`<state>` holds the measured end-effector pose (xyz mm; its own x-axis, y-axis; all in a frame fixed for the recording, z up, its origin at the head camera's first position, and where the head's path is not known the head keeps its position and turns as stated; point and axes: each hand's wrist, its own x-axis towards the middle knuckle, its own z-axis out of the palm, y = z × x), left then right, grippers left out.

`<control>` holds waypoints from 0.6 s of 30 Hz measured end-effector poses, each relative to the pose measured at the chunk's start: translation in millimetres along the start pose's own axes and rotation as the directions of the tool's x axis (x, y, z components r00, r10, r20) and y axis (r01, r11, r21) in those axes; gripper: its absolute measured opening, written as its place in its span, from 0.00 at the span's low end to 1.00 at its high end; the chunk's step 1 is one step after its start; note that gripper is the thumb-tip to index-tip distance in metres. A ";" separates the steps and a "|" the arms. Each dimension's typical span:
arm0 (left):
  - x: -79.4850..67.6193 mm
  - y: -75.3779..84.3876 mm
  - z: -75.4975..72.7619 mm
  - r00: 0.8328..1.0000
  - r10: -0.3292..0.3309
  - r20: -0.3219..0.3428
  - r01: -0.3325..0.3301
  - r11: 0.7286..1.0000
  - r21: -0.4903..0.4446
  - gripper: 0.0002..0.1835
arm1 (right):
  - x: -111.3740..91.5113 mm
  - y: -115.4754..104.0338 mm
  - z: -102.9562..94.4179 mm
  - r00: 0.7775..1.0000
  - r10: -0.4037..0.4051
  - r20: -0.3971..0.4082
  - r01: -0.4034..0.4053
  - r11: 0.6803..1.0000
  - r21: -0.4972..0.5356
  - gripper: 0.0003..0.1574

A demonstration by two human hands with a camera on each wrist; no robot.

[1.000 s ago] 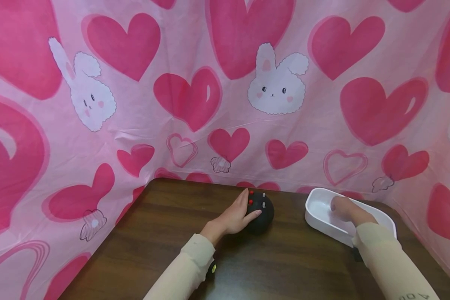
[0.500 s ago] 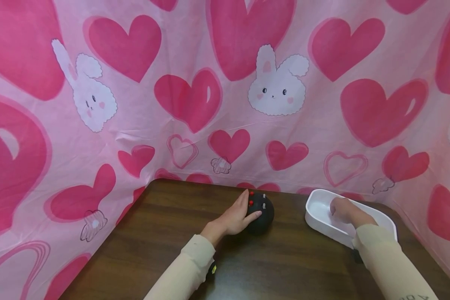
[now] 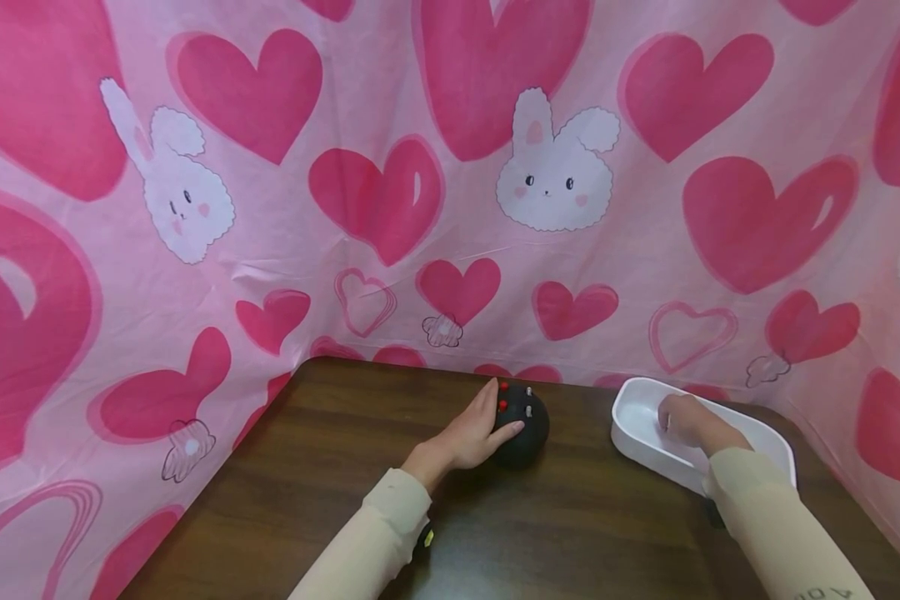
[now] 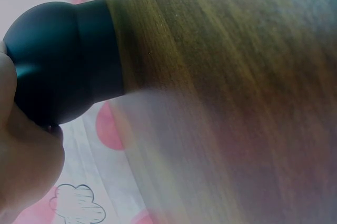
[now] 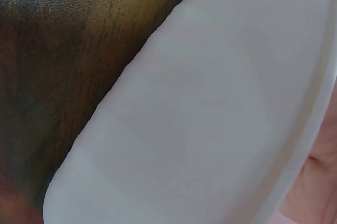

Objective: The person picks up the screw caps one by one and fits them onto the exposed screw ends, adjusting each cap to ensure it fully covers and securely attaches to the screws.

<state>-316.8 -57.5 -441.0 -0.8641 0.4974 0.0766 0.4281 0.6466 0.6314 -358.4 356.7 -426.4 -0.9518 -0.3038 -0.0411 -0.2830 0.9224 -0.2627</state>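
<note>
A black, ball-shaped stand (image 3: 523, 447) with red and silver pegs on top sits near the back of the table. My left hand (image 3: 461, 437) holds it from the left, fingers along its far side and thumb across the front. The left wrist view shows the ball's smooth side and its narrower round base (image 4: 100, 50) on the wood. To the right, my right hand (image 3: 692, 422) reaches down into a white oblong bin (image 3: 648, 454), fingers bent downward. I cannot tell whether its fingertips hold anything. The bin's outer wall (image 5: 174, 113) covers most of the right wrist view.
The dark wooden table (image 3: 330, 467) carries the stand and the bin. A pink cloth (image 3: 390, 308) with hearts and rabbits hangs right behind the table and along both sides. The bin stands close to the table's back right corner.
</note>
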 end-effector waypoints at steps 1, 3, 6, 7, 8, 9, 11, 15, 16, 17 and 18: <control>0.1 -0.3 0.2 1.000 0.001 0.000 -0.001 1.000 -0.001 0.53 | 0.1 0.1 0.5 1.000 0.003 0.001 -0.003 1.000 0.001 0.07; 0.0 -0.4 0.1 1.000 0.001 -0.003 -0.001 1.000 -0.002 0.53 | 0.4 0.0 0.8 1.000 0.024 0.007 -0.024 1.000 0.007 0.07; -0.5 0.5 0.1 1.000 0.001 -0.001 -0.001 1.000 -0.003 0.53 | 0.3 -0.6 1.0 0.999 0.034 0.013 -0.034 0.999 -0.001 0.08; -0.7 0.7 0.1 1.000 0.000 0.000 0.000 1.000 -0.002 0.53 | 0.3 -0.9 0.7 0.999 0.040 0.020 -0.040 0.999 -0.002 0.08; -0.8 0.9 0.1 1.000 0.000 0.000 0.000 1.000 0.000 0.53 | 0.5 -0.7 0.6 0.999 0.041 0.023 -0.041 0.999 -0.003 0.08; -0.9 1.0 0.0 1.000 0.001 0.001 -0.001 1.000 0.004 0.53 | 0.7 -0.8 0.3 0.999 0.043 0.027 -0.043 0.999 -0.005 0.08; -0.6 0.7 0.0 1.000 0.000 0.002 0.000 1.000 0.010 0.53 | 0.9 -1.2 -0.2 0.998 0.058 0.040 -0.057 0.998 -0.009 0.08; -0.3 0.1 0.1 1.000 -0.001 0.000 0.001 1.000 0.012 0.53 | 1.5 -1.9 -1.4 0.996 0.067 0.061 -0.066 0.998 -0.017 0.06; -0.1 -0.2 0.2 1.000 -0.004 0.002 0.004 1.000 0.012 0.53 | 1.3 -2.7 -1.9 0.996 0.069 0.064 -0.068 0.997 -0.020 0.06; 0.1 -0.6 0.3 1.000 -0.005 0.003 0.005 1.000 0.012 0.53 | 1.3 -3.2 -2.3 0.995 0.068 0.067 -0.067 0.998 -0.021 0.05; -0.2 -0.5 0.3 1.000 -0.007 0.002 0.007 1.000 0.009 0.53 | 1.3 -3.7 -2.6 0.996 0.059 0.065 -0.057 0.998 -0.024 0.05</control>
<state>-316.7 -57.7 -441.5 -0.8667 0.4938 0.0710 0.4246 0.6555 0.6246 -358.9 353.6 -423.0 -0.9572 -0.2638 -0.1188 -0.2308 0.9438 -0.2365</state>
